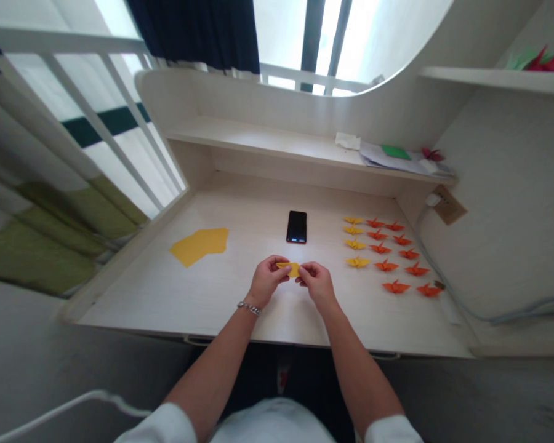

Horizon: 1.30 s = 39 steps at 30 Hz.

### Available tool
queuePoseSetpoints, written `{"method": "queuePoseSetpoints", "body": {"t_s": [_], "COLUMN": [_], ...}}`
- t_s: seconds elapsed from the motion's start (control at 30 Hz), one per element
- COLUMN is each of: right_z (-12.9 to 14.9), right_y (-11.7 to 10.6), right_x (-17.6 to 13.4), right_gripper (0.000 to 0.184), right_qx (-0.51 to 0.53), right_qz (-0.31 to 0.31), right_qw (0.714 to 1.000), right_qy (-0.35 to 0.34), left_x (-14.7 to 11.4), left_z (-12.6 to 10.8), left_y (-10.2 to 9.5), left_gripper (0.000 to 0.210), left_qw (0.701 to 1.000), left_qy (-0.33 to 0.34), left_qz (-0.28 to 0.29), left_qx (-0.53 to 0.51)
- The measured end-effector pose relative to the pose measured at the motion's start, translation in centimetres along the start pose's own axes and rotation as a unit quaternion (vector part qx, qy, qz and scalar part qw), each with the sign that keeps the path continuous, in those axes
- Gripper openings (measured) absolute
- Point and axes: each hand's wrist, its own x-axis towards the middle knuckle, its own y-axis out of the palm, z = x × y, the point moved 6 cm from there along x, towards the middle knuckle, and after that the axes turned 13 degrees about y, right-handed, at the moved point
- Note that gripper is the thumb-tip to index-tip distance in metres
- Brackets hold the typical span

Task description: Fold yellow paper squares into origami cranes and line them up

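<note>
Over pale wood-look surface (157, 301), L hand (264, 278) & R hand (318, 280) pinch opp. ends of folded yellow paper (294, 269), prob. to steady creases; to R, rowed orange/yellow paper cranes (380, 248), prob. set clear of hands; to L, flat yellow paper sheets (203, 244); beyond, black rectangular phone (297, 226)

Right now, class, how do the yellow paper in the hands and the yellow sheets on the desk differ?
The held paper is gripped by the left hand and right hand; the yellow sheets lie on the desk, untouched. The held paper is folded small; the yellow sheets look flat and cover a larger area. Both are yellow.
</note>
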Motion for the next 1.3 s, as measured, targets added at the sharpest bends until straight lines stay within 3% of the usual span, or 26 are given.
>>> {"method": "queuePoseSetpoints", "body": {"t_s": [0.13,0.37,0.6,0.97,1.3], "right_z": [1.0,1.7,2.0,1.4,2.0], "right_y": [0.0,0.1,0.1,0.2,0.2], "right_x": [-0.3,-0.9,-0.9,0.1,-0.4], "right_gripper": [0.032,0.032,0.021,0.018,0.013], "right_qx": [-0.026,-0.049,-0.047,-0.038,-0.037], "right_qz": [0.006,-0.005,-0.008,0.026,0.04], "right_qw": [0.999,0.998,0.996,0.998,0.998], "right_qy": [-0.027,-0.048,-0.081,-0.04,-0.009], "left_x": [-0.1,-0.1,-0.2,-0.3,-0.3], "left_z": [-0.7,-0.6,-1.1,-1.4,-2.0], "left_y": [0.3,0.4,0.4,0.3,1.0], "left_gripper": [0.038,0.036,0.031,0.028,0.018], "left_qw": [0.998,0.996,0.997,0.993,0.988], "left_qy": [0.028,0.044,0.05,0.061,0.048], "left_qz": [0.036,0.043,0.035,0.054,0.107], "left_qx": [0.043,0.058,0.056,0.088,0.097]}}
